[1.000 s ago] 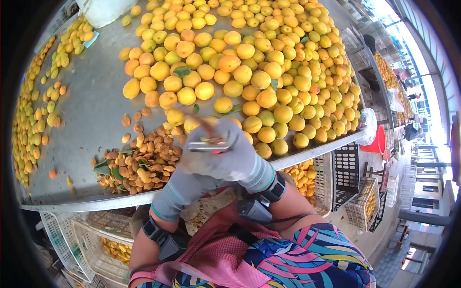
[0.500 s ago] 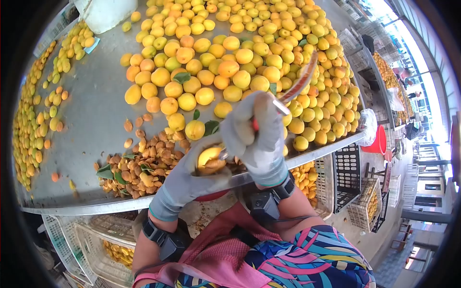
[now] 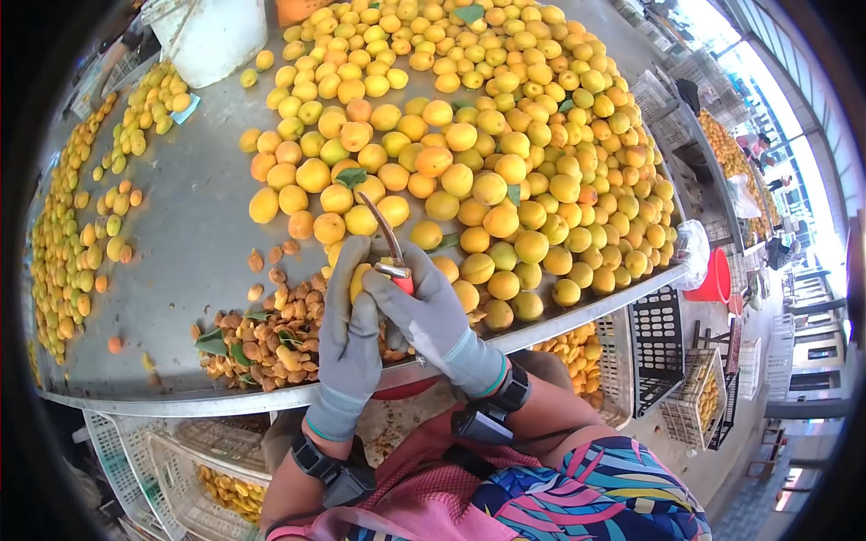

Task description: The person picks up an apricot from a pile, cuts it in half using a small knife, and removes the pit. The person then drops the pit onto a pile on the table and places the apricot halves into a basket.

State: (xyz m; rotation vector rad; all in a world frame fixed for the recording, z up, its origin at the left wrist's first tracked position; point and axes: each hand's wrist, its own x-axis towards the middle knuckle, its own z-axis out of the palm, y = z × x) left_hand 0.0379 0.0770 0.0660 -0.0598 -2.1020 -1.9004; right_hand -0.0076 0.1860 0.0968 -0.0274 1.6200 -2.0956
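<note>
Both hands are in grey gloves above the table's near edge, close together. My left hand [image 3: 352, 329] is closed round a yellow apricot [image 3: 359, 281], which shows between its fingers. My right hand [image 3: 424, 311] grips a knife with a red handle [image 3: 402, 284]; its curved blade [image 3: 382, 225] points up and away. The fingers of the right hand are against the apricot. Below and left of the hands lies a pile of brown pits [image 3: 271, 347] with some green leaves. Beyond the hands a large heap of whole apricots [image 3: 487, 162] covers the metal table.
A white bucket [image 3: 209, 41] stands at the back left, with more fruit [image 3: 68, 243] along the left side. Crates [image 3: 194, 478] of cut fruit sit below the table, left and right. A black crate [image 3: 656, 338] and a red bucket [image 3: 710, 278] are at the right.
My right hand has moved down and left with the knife, and its blade now points up beside the left hand. My left hand has turned upright and risen slightly, still holding an apricot.
</note>
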